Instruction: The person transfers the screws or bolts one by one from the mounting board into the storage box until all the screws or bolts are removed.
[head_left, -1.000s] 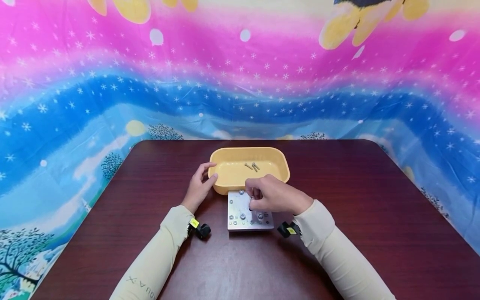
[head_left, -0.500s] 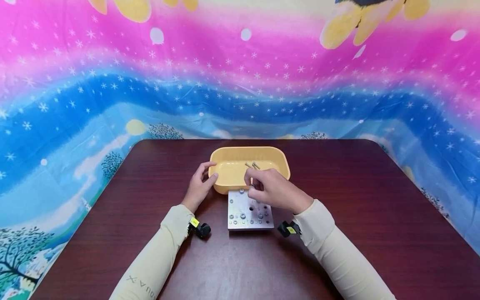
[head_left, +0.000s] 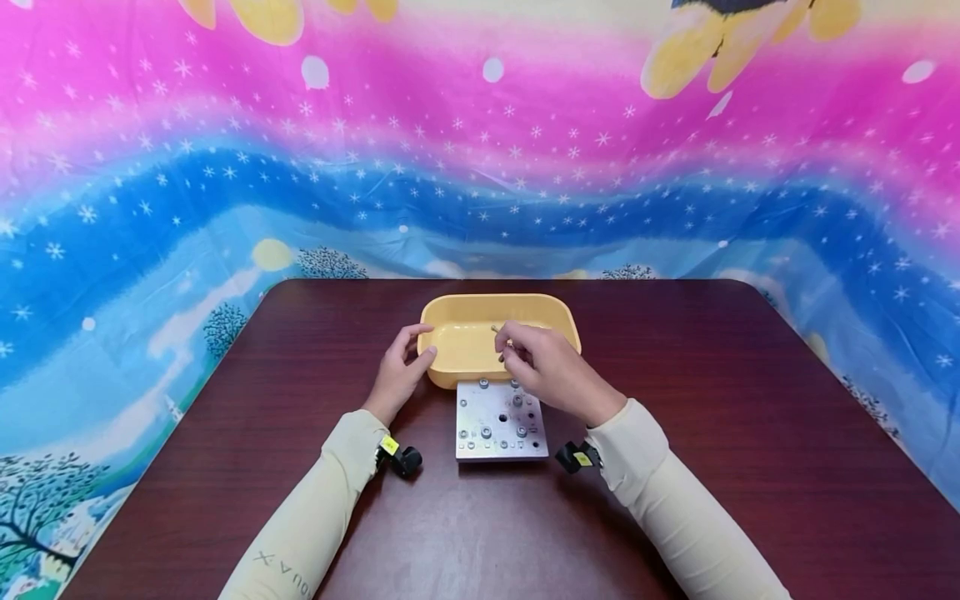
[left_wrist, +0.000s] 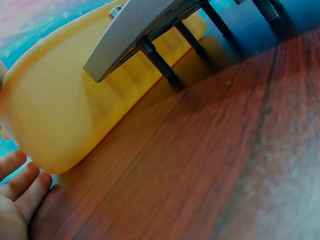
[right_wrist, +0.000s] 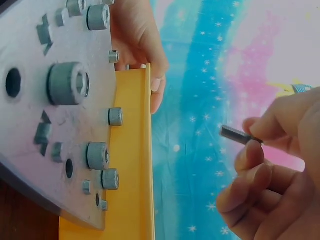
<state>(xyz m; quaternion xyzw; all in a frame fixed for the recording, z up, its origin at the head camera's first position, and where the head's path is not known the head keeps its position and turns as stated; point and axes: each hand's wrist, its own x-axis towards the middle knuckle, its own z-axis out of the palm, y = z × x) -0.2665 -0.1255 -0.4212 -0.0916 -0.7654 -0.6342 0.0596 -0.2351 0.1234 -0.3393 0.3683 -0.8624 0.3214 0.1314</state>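
My right hand [head_left: 551, 367] pinches a small threaded bolt [right_wrist: 235, 134] between thumb and fingertips, over the near part of the yellow tray [head_left: 461, 377]. Its other end is hidden by the fingers. Below lies a square metal plate [head_left: 480, 417] carrying several socket-head screws [right_wrist: 67, 84], with a dark open hole [head_left: 502, 417] near its middle. Threaded shanks [left_wrist: 159, 60] stick out under the plate. My left hand [head_left: 396, 375] holds the tray's left end, thumb and index finger over the rim; other fingers [left_wrist: 30, 195] lie against its outer side.
Inside the tray a loose screw [head_left: 494, 329] shows partly; my right hand covers that area. Everything stands on a dark reddish wooden table [head_left: 337, 333]. A colourful patterned cloth [head_left: 480, 167] hangs behind it.
My right hand has risen from the plate and moved toward the tray, lifting the bolt from the now visible middle hole. The left hand and tray have stayed put.
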